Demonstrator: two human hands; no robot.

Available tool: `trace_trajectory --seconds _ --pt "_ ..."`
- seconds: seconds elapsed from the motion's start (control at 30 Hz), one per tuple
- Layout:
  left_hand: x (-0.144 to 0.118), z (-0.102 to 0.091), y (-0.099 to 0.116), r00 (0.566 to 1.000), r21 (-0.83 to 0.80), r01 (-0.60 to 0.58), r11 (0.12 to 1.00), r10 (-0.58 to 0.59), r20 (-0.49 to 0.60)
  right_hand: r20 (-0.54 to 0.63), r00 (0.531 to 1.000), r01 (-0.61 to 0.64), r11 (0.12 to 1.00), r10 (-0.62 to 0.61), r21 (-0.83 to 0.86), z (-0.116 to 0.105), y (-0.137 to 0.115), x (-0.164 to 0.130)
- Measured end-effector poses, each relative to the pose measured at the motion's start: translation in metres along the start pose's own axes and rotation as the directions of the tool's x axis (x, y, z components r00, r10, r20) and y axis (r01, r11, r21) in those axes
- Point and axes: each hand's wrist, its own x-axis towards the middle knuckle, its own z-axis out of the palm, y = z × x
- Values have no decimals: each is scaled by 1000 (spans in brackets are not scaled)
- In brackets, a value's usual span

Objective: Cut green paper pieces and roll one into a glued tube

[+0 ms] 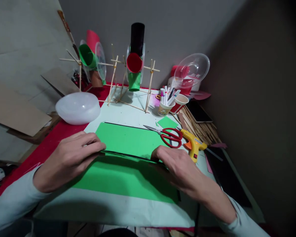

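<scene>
My left hand (69, 156) pinches the left end of a thin black-edged sheet of paper (128, 155), which I see nearly edge-on. My right hand (181, 168) grips the same edge farther right, its fingertips partly hidden behind the knuckles. Green paper (128, 135) spreads beyond this edge, and more green paper (123, 181) lies on the near side in shadow. Whether these are one folded sheet or several I cannot tell. Red-handled scissors (171, 136) rest on the far right corner of the green paper, just beyond my right hand. A yellow glue gun (193, 143) lies beside them.
At the back stand stick frames (150, 85) carrying coloured paper tubes (134, 62). A cup of markers (165, 107), a paper cup (181, 100), a phone (199, 112) and wooden sticks (196, 123) fill the right. A translucent bowl (77, 108) sits at left.
</scene>
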Motion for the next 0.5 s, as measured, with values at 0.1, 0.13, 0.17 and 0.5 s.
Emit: trace_trajectory --seconds 0.1,0.13,0.17,0.5 --pt "-14 12 1 992 -99 -30 995 17 -125 -24 999 41 999 -41 -16 9 2 -6" --pt "-16 16 0 993 -159 0 987 -19 -119 -33 999 37 999 -36 28 11 4 -7" --pt "-18 19 -1 992 -226 40 973 -65 -108 -46 999 26 995 -21 99 14 6 -8" --pt "-7 37 17 819 -613 490 620 -568 81 -245 810 -93 529 533 844 47 -1 0"
